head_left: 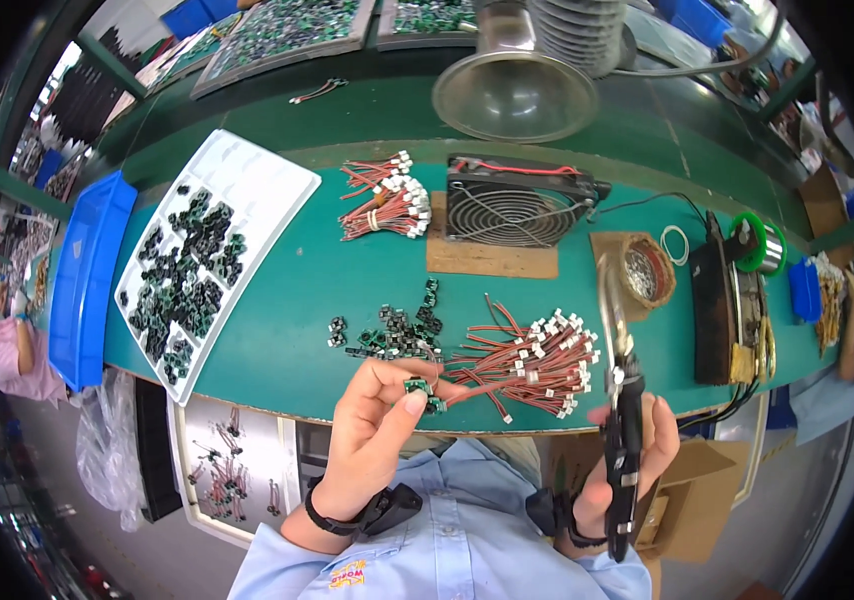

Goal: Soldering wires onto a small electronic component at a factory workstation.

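Note:
Near the front edge of the green bench, my left hand pinches a small green circuit board between thumb and fingers. Red-brown wires run beside its fingertips, but whether they join the board cannot be made out. My right hand is wrapped round the black handle of a soldering iron, held upright at the bench's edge, apart from the board. A heap of small dark-green boards lies just beyond my left hand. Between my hands spreads a bundle of red-and-black wires with white connectors.
Left stand a white tray of small boards and a blue bin. A fan, tied wire bundles and a metal hood are farther back. Right are a round cleaner pot, solder spool and black station.

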`<move>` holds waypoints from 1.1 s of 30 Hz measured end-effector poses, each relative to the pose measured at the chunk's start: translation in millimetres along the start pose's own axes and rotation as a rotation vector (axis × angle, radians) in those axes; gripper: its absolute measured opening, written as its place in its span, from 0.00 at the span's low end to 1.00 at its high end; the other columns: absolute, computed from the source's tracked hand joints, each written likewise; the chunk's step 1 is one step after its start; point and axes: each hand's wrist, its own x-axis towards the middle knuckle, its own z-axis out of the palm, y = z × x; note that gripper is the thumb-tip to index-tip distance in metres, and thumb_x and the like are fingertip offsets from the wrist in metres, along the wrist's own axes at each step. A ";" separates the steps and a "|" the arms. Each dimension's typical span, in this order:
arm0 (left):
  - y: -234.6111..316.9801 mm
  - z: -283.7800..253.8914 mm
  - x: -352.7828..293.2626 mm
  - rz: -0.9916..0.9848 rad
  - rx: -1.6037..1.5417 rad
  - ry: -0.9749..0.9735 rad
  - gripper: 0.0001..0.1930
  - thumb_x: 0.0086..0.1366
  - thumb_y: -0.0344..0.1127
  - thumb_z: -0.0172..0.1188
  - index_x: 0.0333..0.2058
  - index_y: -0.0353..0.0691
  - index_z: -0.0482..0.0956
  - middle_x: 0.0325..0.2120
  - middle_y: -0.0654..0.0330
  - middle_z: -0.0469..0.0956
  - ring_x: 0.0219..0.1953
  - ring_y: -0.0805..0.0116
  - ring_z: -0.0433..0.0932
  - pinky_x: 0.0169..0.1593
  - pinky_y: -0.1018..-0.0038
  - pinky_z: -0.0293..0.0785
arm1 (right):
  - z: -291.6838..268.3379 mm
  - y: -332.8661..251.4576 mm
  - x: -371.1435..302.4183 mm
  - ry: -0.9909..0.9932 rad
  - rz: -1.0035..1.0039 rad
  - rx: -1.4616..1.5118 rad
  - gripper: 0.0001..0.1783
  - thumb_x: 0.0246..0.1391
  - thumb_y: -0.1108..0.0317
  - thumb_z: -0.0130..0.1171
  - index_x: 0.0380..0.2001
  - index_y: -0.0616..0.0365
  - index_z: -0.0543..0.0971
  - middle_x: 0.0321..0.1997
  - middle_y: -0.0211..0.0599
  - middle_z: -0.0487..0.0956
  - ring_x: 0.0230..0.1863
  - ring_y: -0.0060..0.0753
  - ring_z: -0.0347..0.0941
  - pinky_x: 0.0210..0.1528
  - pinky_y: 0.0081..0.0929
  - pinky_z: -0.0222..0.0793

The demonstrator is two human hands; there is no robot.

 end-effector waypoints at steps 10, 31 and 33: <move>-28.1 -20.6 9.2 0.196 0.417 0.105 0.03 0.64 0.25 0.46 0.36 0.34 0.65 0.40 0.50 0.74 0.43 0.67 0.75 0.50 0.73 0.67 | -22.1 10.5 -20.6 -0.539 -0.229 -0.209 0.25 0.32 0.59 0.70 0.37 0.54 0.77 0.23 0.26 0.77 0.26 0.27 0.71 0.48 0.34 0.53; -34.2 -14.8 9.7 0.093 0.300 0.053 0.02 0.64 0.26 0.48 0.35 0.35 0.65 0.42 0.54 0.73 0.46 0.64 0.75 0.50 0.72 0.66 | -23.3 11.4 -20.4 -0.504 -0.150 -0.211 0.19 0.32 0.62 0.68 0.33 0.54 0.79 0.18 0.24 0.77 0.23 0.23 0.72 0.48 0.33 0.54; -34.8 -15.4 9.9 0.112 0.352 0.031 0.03 0.64 0.26 0.48 0.35 0.35 0.65 0.42 0.53 0.73 0.46 0.64 0.75 0.50 0.72 0.66 | -23.3 11.8 -20.0 -0.512 -0.158 -0.207 0.20 0.32 0.63 0.68 0.33 0.55 0.79 0.19 0.24 0.77 0.23 0.23 0.72 0.48 0.33 0.54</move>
